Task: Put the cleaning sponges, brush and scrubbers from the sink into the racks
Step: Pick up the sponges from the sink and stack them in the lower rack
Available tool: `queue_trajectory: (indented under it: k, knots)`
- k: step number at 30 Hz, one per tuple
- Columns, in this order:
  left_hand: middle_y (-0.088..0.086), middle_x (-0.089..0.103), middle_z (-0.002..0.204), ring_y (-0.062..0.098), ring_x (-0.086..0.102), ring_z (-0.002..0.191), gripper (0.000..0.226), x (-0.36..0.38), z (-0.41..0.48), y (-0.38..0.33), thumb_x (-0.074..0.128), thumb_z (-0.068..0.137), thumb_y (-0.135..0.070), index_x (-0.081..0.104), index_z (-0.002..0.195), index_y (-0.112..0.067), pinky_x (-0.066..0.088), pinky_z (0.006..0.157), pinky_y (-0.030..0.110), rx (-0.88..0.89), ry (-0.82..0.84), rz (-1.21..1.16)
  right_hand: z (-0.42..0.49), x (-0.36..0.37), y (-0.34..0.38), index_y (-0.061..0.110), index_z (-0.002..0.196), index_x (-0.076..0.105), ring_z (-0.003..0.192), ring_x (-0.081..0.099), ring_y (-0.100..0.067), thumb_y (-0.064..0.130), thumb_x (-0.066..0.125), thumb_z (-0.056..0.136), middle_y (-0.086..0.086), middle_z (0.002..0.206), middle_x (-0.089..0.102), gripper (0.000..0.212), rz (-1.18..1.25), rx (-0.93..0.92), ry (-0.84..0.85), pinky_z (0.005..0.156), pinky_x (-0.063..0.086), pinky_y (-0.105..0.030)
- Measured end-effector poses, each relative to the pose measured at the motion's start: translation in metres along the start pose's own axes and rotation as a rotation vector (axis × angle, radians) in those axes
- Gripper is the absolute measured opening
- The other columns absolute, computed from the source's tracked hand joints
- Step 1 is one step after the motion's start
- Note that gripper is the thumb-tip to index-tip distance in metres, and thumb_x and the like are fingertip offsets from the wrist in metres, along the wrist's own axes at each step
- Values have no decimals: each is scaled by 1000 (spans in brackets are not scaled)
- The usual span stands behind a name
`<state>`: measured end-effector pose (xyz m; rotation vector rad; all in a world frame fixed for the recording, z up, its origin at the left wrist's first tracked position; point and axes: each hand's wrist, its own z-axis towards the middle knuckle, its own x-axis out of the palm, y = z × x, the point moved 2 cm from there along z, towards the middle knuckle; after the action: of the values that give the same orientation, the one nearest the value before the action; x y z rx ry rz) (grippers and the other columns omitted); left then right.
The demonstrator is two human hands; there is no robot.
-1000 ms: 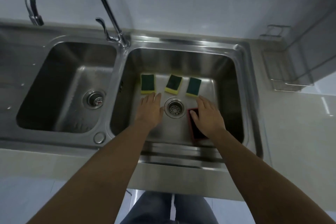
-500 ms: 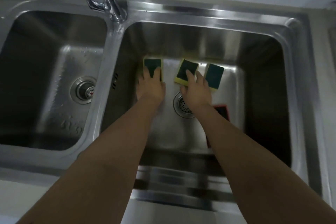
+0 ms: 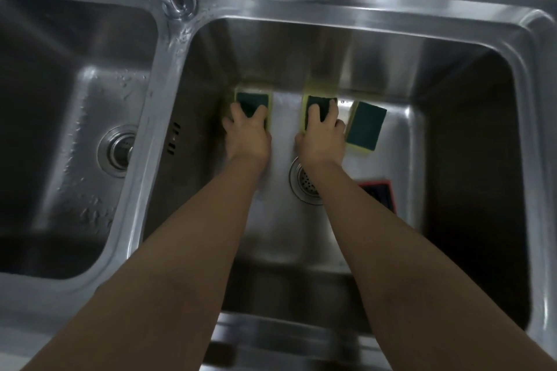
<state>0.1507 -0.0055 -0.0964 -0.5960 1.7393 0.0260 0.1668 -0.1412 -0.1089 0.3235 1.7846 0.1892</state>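
Three green-and-yellow sponges lie in a row on the floor of the right sink basin (image 3: 355, 39). My left hand (image 3: 247, 132) has its fingers curled over the left sponge (image 3: 251, 101). My right hand (image 3: 321, 137) grips the middle sponge (image 3: 319, 104) by its sides. The right sponge (image 3: 366, 125) lies free, tilted, just beside my right hand. A red-edged dark scrubber (image 3: 379, 190) lies near the drain, partly hidden by my right forearm. No rack is in view.
The drain strainer (image 3: 303, 184) sits under my right wrist. The faucet base (image 3: 174, 0) stands on the divider at the back. The left basin (image 3: 75, 117) has its own drain (image 3: 119, 150) and water drops.
The camera has dropped closer to the sink. Both hands moved forward from near the drain onto the sponges and closed on them; the right hand left the red-edged scrubber.
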Motion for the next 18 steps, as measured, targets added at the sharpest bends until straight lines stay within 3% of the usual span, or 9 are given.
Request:
queue_trajectory:
  k: [7, 14, 18]
  knots:
    - [20, 24, 149, 45, 42, 117, 45, -2, -23, -12, 54, 95, -27, 44, 138, -32, 46, 93, 47, 23, 31, 9, -27, -34, -32, 10, 124, 49, 122, 46, -42, 18, 60, 85, -18, 153, 32, 41, 11, -88, -79, 99, 42, -48]
    - [20, 30, 146, 42, 45, 108, 47, -40, -82, -69, 55, 93, -24, 48, 139, -32, 47, 90, 45, 158, -30, -54, -71, -100, -72, 9, 124, 56, 117, 51, -42, 20, 60, 82, -21, 146, 42, 45, 15, -134, -169, 100, 43, -46]
    - [18, 27, 150, 40, 44, 111, 49, -65, -116, -104, 56, 93, -22, 48, 140, -34, 47, 91, 44, 230, -44, -119, -99, -153, -92, 11, 128, 55, 126, 47, -39, 23, 60, 86, -19, 147, 41, 45, 9, -161, -225, 108, 39, -44]
